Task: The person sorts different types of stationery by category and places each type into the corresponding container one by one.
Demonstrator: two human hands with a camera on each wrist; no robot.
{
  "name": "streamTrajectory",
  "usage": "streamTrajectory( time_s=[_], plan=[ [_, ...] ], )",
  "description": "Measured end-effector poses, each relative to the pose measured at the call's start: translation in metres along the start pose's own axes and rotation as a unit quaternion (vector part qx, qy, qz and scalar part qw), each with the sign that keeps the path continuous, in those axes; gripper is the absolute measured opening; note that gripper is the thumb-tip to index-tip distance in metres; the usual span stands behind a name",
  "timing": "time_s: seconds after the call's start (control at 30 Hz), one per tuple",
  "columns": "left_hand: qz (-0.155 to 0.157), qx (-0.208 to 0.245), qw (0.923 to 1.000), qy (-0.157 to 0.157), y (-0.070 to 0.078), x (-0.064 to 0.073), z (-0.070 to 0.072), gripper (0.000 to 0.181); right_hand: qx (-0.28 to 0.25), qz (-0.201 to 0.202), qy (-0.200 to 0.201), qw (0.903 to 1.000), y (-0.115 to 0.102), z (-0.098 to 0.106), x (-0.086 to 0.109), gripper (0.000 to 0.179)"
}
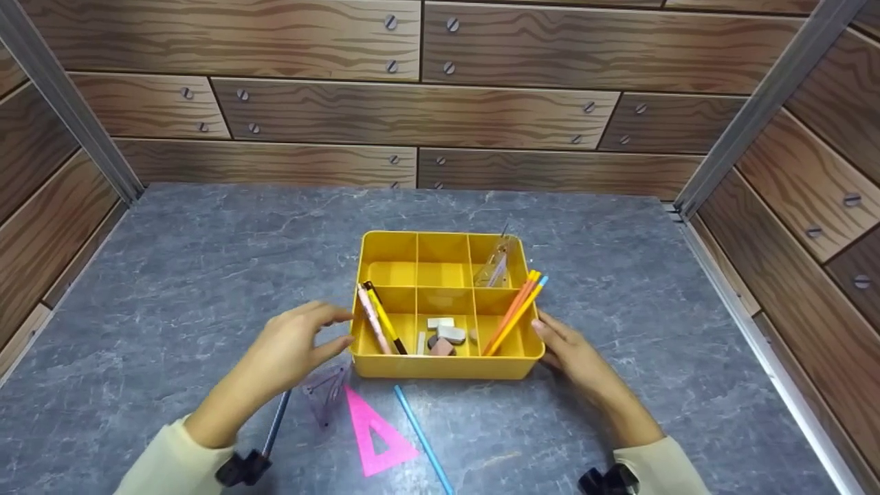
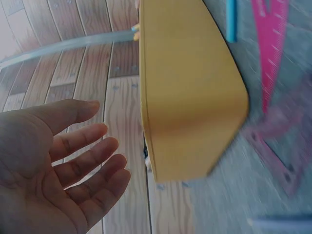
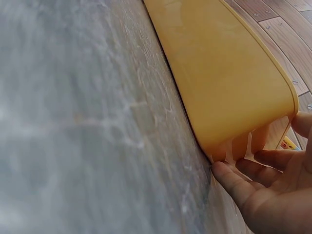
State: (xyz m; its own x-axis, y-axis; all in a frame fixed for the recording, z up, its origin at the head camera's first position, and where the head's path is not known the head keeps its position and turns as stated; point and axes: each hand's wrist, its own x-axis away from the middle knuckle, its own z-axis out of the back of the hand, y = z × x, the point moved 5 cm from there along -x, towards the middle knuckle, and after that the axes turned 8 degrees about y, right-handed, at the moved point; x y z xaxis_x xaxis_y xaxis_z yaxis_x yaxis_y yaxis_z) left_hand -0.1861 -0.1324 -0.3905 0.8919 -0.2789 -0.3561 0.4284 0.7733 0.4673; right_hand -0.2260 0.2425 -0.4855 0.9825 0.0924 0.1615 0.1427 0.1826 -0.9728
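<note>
A yellow divided box [image 1: 440, 368] stands on the table with pens, erasers and pencils in its front compartments. Beside its left wall is my left hand [image 1: 292, 344], thumb and fingers apart; the left wrist view shows that hand [image 2: 73, 165] loosely spread with nothing in it. My right hand [image 1: 574, 350] touches the box's right wall. In the right wrist view its fingertips [image 3: 222, 168] lie along the wall, the thumb up near the rim. Orange and yellow pencils [image 1: 514, 313] lean in the front right compartment, erasers [image 1: 450, 335] lie in the middle, and pens [image 1: 381, 320] lean at left.
In front of the box lie a pink set square [image 1: 357, 419], a blue pencil [image 1: 423, 440] and a clear purple set square [image 1: 323, 395]. A dark pencil-like stick [image 1: 276, 423] lies by my left wrist. Clear rulers [image 1: 495, 265] stand in the back right compartment. Wood-patterned walls surround the table.
</note>
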Motion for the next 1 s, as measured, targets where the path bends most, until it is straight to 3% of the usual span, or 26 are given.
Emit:
streamTrajectory(
  time_s=[0.23, 0.57, 0.8, 1.0],
  plan=[
    [0.044, -0.033, 0.9984, -0.011, -0.031, 0.026, 0.01, 0.035, -0.006, 0.001, 0.003, 1.0, 0.002, 0.0, -0.001, 0.066],
    [0.056, -0.071, 0.9956, 0.024, -0.072, 0.069, 0.021, 0.035, -0.015, 0.012, -0.001, 0.9998, 0.002, 0.0, -0.001, 0.064],
    [0.085, -0.106, 0.9907, -0.006, -0.1, 0.104, 0.025, 0.04, -0.006, 0.009, -0.009, 0.9999, 0.0, -0.001, 0.001, 0.064],
    [0.082, -0.134, 0.987, -0.033, -0.116, 0.124, 0.027, 0.045, -0.007, 0.004, -0.004, 1.0, 0.0, 0.0, 0.002, 0.064]
  ],
)
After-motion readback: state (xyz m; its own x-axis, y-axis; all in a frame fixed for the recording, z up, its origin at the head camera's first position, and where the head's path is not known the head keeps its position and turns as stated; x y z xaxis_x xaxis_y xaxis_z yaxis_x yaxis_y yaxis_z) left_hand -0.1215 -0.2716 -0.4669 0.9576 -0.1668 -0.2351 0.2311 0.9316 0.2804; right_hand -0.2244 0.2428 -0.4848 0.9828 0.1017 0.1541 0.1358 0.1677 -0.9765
